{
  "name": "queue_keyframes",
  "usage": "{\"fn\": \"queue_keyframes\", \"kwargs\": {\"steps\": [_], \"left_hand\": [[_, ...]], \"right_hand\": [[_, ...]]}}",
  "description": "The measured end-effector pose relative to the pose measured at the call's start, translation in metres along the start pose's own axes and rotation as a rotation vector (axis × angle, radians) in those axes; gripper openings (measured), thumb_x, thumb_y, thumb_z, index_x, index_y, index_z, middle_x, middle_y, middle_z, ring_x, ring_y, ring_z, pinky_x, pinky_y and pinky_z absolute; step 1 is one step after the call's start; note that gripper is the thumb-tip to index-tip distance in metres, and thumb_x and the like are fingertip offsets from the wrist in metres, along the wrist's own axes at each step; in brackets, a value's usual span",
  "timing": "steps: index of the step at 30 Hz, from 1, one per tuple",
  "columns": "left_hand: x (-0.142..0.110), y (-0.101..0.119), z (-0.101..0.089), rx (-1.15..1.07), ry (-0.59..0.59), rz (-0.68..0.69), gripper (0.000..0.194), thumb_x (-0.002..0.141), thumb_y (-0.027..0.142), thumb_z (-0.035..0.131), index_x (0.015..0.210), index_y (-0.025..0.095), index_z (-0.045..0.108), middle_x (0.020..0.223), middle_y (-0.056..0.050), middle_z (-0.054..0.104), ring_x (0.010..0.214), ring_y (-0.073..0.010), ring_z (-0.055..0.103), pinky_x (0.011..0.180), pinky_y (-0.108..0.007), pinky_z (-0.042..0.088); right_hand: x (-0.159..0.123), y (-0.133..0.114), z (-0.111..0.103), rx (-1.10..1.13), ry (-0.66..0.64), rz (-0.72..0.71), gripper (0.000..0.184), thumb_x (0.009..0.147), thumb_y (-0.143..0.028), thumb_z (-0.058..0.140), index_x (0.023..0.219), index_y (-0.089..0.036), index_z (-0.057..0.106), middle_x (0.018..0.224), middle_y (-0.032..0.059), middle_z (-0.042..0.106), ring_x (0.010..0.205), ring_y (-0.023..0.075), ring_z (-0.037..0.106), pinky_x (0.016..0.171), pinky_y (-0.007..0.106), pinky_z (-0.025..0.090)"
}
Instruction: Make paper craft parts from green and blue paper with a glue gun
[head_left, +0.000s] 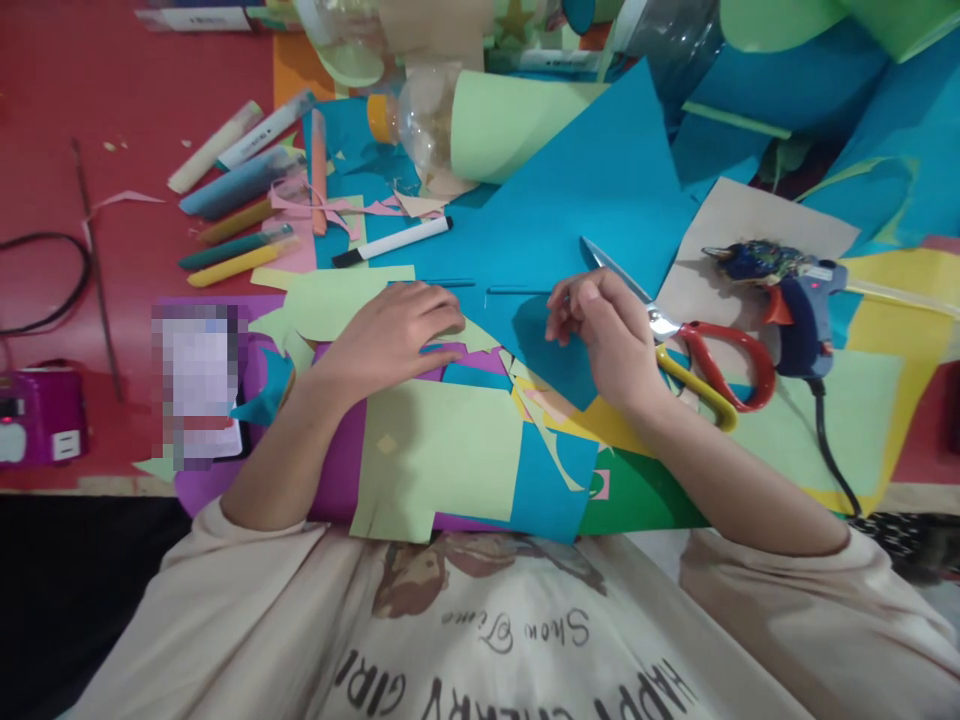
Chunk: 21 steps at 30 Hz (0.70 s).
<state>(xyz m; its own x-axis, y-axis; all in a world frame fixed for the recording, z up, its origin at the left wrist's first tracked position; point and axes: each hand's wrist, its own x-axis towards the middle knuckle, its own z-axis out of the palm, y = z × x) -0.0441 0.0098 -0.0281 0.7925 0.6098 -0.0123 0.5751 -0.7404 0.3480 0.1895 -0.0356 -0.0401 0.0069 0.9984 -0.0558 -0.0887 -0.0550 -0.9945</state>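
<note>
My left hand (409,335) lies palm down with its fingers stretched out, over light green paper (322,300) and purple paper. A thin blue strip (450,283) shows just beyond its fingers. My right hand (611,335) hovers by the blue sheet (577,190) with its fingers curled in. Another thin blue strip (517,291) runs up to those fingertips; whether they grip it, I cannot tell. Close by my right hand, scissors (664,325) with one red and one yellow handle lie with their blades pointing away from me.
A glue gun (799,310) with a black cord rests at the right. Several markers (240,185) lie at the back left, with a white marker (394,241) nearer the middle. A phone (199,385) sits at the left. A plastic bottle (420,120) wrapped in green paper lies behind.
</note>
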Motion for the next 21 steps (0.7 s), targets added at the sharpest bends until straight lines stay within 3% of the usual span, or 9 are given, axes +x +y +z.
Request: {"fn": "queue_keyframes", "kwargs": {"steps": [8,15,21], "left_hand": [[0.0005,-0.0008,-0.0008,0.219,0.087,0.153,0.030,0.098,0.026,0.040,0.090,0.020,0.068,0.095,-0.006,0.073,0.090,-0.0206,0.066,0.075,-0.035,0.046],[0.0014,0.0047,-0.0008,0.407,0.170,0.257,0.029,0.098,0.028,0.042,0.087,0.017,0.066,0.092,-0.004,0.074,0.087,-0.0174,0.068,0.075,-0.031,0.050],[0.0010,0.0054,0.0054,0.341,0.153,0.239,0.027,0.095,0.017,0.042,0.089,0.019,0.069,0.093,-0.007,0.074,0.088,-0.0199,0.068,0.077,-0.036,0.052]], "right_hand": [[0.0010,0.0010,-0.0018,-0.065,-0.007,-0.001,0.033,0.081,-0.054,0.064,0.078,-0.021,0.063,0.066,-0.0023,0.058,0.057,0.0094,0.053,0.050,0.023,0.041],[0.0013,-0.0039,0.0003,-0.106,0.074,-0.021,0.039,0.071,-0.057,0.072,0.063,-0.020,0.062,0.056,-0.0033,0.056,0.047,0.0076,0.050,0.044,0.022,0.041],[0.0004,-0.0061,0.0011,-0.155,-0.069,0.039,0.051,0.079,-0.065,0.058,0.057,-0.019,0.060,0.051,-0.0013,0.055,0.046,0.0080,0.049,0.044,0.023,0.040]]}}
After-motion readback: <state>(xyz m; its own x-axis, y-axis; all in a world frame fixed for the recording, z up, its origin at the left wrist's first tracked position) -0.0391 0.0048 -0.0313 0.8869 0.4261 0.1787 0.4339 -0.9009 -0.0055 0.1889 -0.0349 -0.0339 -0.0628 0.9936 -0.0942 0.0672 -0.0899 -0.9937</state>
